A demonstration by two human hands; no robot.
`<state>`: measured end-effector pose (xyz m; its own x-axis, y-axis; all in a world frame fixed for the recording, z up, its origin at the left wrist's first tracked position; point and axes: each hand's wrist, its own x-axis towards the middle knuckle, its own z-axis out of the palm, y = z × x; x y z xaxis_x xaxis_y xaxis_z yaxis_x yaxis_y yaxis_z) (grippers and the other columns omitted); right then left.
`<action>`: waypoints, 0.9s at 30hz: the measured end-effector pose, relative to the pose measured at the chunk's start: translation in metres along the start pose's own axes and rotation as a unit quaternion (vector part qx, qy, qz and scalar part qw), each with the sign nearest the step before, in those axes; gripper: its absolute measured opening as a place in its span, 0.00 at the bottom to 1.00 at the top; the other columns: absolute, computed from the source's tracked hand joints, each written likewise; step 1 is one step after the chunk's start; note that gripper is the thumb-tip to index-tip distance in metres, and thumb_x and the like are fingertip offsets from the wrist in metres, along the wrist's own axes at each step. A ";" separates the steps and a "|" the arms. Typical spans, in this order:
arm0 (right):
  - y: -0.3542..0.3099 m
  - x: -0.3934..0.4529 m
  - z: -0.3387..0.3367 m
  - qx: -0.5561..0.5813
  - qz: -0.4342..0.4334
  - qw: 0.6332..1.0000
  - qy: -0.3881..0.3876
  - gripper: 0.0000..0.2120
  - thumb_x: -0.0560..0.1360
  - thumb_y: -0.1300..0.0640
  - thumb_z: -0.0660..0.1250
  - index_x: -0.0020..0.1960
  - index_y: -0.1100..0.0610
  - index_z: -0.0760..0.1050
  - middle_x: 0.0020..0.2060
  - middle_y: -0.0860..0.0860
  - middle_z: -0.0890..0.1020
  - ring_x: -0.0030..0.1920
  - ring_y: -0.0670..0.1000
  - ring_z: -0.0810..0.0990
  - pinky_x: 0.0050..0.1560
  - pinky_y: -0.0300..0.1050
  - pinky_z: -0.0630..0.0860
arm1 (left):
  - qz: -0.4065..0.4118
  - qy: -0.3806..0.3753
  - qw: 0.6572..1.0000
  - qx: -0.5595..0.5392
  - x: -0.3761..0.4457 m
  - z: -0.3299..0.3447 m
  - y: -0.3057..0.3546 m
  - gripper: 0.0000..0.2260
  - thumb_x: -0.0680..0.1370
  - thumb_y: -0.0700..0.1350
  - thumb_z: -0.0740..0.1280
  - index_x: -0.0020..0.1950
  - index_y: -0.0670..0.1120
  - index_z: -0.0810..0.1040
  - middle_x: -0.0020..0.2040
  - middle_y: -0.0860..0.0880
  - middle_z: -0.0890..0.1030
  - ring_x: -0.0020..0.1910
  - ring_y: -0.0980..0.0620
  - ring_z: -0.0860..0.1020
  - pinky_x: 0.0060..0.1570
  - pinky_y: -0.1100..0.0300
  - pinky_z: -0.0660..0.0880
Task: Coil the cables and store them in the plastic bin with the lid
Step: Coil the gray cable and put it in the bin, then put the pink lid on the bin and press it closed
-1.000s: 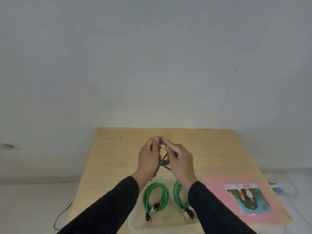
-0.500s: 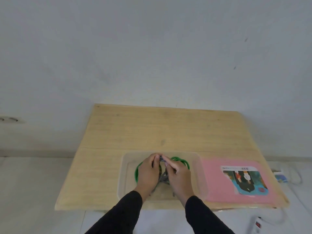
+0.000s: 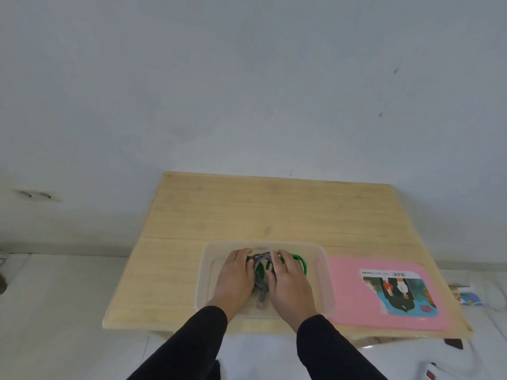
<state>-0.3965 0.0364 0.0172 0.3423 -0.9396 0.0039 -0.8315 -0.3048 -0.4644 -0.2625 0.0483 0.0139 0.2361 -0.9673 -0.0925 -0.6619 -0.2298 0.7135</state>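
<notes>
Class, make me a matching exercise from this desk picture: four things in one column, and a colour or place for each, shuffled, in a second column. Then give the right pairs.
Things
1. grey cable
2. green cable
3. lid
4. plastic bin

Descriptions
A. pink, lying flat on the table to the right of the bin
B. clear, holding the coils and both hands
C. coiled, between the left hand and right hand
D. coiled, showing beyond the right hand's fingers

Pairs: 1-C, 2-D, 3-A, 4-B
</notes>
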 end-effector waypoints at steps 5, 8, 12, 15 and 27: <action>-0.003 -0.008 0.003 -0.078 -0.027 0.996 0.022 0.29 0.76 0.48 0.43 0.70 0.63 0.64 0.68 0.59 0.70 0.69 0.57 0.68 0.68 0.50 0.63 | 0.035 0.018 0.997 0.062 -0.015 -0.003 -0.001 0.15 0.82 0.45 0.52 0.66 0.44 0.70 0.63 0.46 0.73 0.59 0.50 0.73 0.58 0.65 0.66; -0.006 -0.009 -0.004 -0.092 -0.043 0.995 0.023 0.28 0.76 0.49 0.44 0.69 0.64 0.65 0.68 0.59 0.71 0.69 0.57 0.69 0.67 0.51 0.66 | 0.068 0.034 0.994 0.084 -0.023 -0.006 0.002 0.14 0.82 0.44 0.52 0.63 0.44 0.72 0.59 0.46 0.75 0.55 0.52 0.73 0.57 0.66 0.68; -0.006 -0.010 -0.019 -0.090 -0.057 0.994 0.025 0.28 0.76 0.49 0.45 0.68 0.65 0.66 0.66 0.59 0.72 0.68 0.58 0.70 0.67 0.51 0.68 | 0.091 0.060 0.990 0.090 -0.025 -0.012 0.010 0.14 0.82 0.44 0.52 0.61 0.43 0.73 0.58 0.46 0.75 0.56 0.50 0.74 0.57 0.63 0.70; -0.003 -0.012 -0.037 -0.100 -0.049 0.993 0.047 0.25 0.76 0.51 0.49 0.64 0.65 0.71 0.61 0.59 0.77 0.63 0.57 0.75 0.61 0.49 0.73 | 0.138 0.060 0.984 0.090 -0.019 -0.013 0.028 0.15 0.82 0.44 0.53 0.64 0.41 0.72 0.61 0.44 0.74 0.60 0.48 0.73 0.60 0.60 0.69; 0.138 -0.043 -0.119 -0.130 0.026 0.983 0.125 0.19 0.73 0.57 0.63 0.61 0.66 0.72 0.56 0.60 0.79 0.57 0.58 0.79 0.56 0.49 0.76 | 0.224 0.013 0.969 0.101 -0.043 0.095 0.138 0.18 0.79 0.45 0.51 0.57 0.41 0.77 0.54 0.47 0.79 0.54 0.50 0.78 0.55 0.61 0.74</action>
<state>-0.5779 0.0167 0.0589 0.2044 -0.9540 0.2193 -0.9400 -0.2538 -0.2279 -0.4318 0.0480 0.0500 -0.0903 -0.9724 0.2152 -0.8273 0.1935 0.5275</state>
